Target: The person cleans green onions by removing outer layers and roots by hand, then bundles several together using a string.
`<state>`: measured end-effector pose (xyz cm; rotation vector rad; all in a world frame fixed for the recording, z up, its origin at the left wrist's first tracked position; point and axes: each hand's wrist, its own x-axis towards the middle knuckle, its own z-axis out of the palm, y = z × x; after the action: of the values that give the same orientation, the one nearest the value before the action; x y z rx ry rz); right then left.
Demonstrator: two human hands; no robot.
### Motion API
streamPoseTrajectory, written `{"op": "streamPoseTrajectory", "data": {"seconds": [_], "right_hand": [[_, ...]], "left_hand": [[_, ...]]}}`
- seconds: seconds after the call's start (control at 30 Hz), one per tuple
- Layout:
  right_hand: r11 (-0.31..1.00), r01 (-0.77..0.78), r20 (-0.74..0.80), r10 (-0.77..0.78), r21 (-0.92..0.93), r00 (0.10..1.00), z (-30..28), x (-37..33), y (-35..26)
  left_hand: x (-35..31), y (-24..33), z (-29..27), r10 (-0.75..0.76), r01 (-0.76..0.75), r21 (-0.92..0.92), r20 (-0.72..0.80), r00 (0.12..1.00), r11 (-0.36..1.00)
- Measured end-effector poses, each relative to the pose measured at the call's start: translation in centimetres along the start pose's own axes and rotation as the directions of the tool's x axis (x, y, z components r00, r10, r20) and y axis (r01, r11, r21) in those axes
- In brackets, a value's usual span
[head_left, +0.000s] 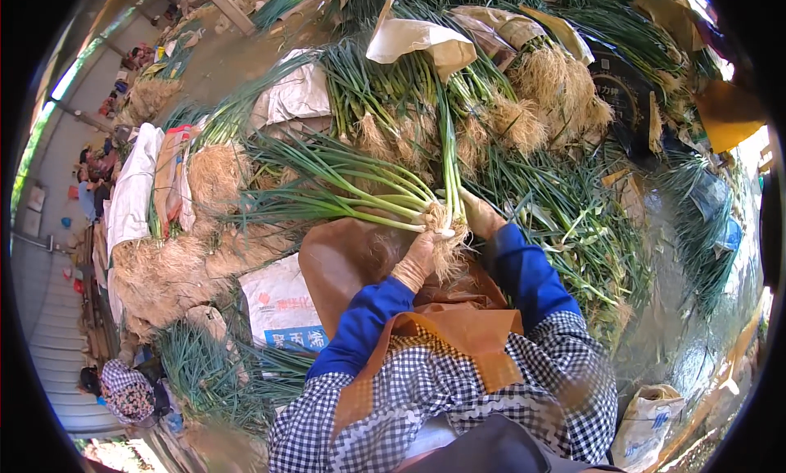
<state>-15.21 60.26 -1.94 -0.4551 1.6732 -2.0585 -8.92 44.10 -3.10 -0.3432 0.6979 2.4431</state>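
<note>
Above my lap, my left hand is closed round the white root ends of a bunch of green onions, whose long leaves fan out to the left. Pale, stringy roots hang down beside my fingers. My right hand is on the right side of the same root ends, where a few upright green onion stalks meet the bunch. Its fingers are mostly hidden behind the stalks, so their grip is not clear. A brown apron covers my knees below the bunch.
Rooted green onion bundles lie ahead, some wrapped in paper. Loose onions and leaves are heaped at right. At left are root-out bundles and a printed white sack. Another person is at lower left; a bag stands lower right.
</note>
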Motion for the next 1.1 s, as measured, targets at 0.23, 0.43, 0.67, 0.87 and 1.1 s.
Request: {"op": "streamPoseTrajectory", "data": {"seconds": [0.23, 0.43, 0.67, 0.87, 1.1], "right_hand": [[0.220, 0.002, -0.020, 0.078, 0.975, 0.997, 4.0, 0.7, 4.1], [0.413, 0.138, -0.356, 0.517, 0.900, 0.778, 6.0, -2.2, -1.4], [0.979, -0.087, -0.854, 0.203, 0.184, 0.479, -11.4, -14.4, -3.1], [0.834, -0.292, -0.671, -0.120, -0.468, 0.732, -4.5, -10.5, -4.6], [0.141, 0.126, 0.105, -0.148, -0.982, 0.983, 2.2, -5.1, -3.2]], "left_hand": [[-0.7, -0.3, 0.0, 0.016, -0.025, -0.076, -0.110, 0.994, 0.997], [-0.7, 0.0, -3.7, -0.086, 0.079, -0.043, -0.193, 0.978, 0.996], [-3.0, 2.0, 2.3, -0.016, 0.033, -0.198, 0.086, 0.996, 0.980], [-1.6, 1.3, 1.2, -0.146, 0.143, -0.077, -0.026, 0.989, 0.987], [-1.3, -0.2, 0.9, -0.029, 0.061, 0.173, -0.178, 0.984, 0.983]]}}
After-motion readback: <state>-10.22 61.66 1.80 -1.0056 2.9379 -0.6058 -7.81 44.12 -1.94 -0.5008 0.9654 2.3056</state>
